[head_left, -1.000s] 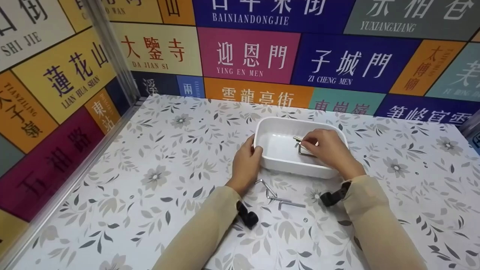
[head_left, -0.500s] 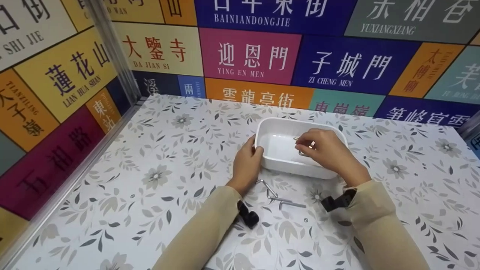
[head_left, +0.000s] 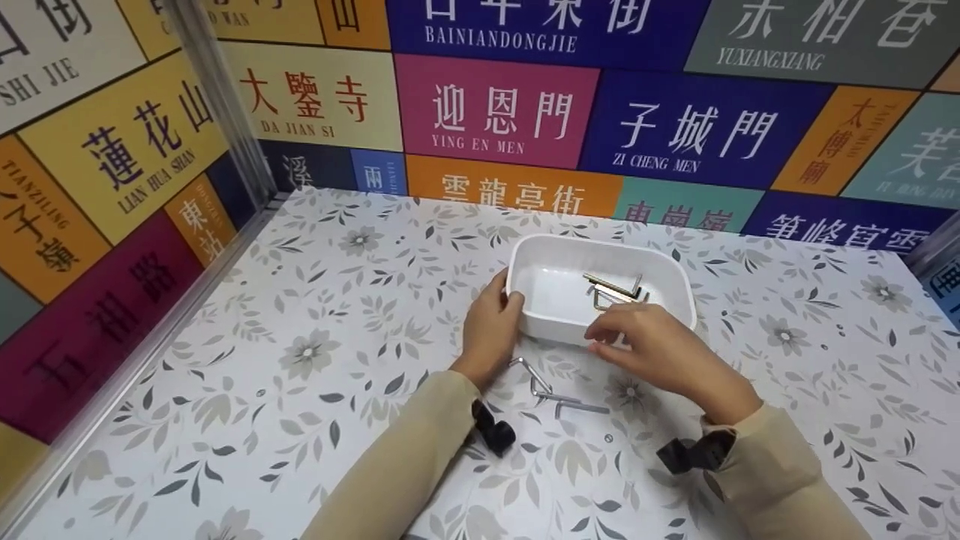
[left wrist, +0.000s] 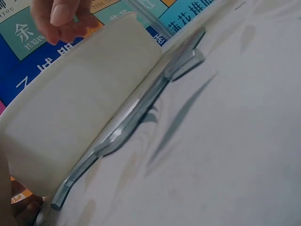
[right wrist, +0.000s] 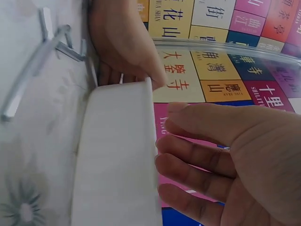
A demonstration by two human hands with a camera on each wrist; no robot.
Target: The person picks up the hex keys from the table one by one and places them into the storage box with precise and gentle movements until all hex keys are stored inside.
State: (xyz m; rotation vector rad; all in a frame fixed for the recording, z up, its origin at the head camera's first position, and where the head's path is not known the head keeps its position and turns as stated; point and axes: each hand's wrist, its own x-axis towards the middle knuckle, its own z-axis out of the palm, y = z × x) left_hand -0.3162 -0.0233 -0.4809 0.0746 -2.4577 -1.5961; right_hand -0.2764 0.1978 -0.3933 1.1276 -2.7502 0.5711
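- Right hand (head_left: 660,349): withdrawn from inside the white tub (head_left: 555,331) to its five-o'clock rim, fingers parted, loosely bent.
- Left hand (head_left: 491,330): gripping tub at eight o'clock.
- L-shaped keys (head_left: 615,288): inside tub, toward three o'clock.

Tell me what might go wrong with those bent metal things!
The silver hex keys on the table overlap, so lifting one might drag another. The left hand grips the white tray, and a tug could tip it. The brassy hex keys inside might then slide or spill.

Hex keys (left wrist: 124,128) before 1 tub (head_left: 555,331)
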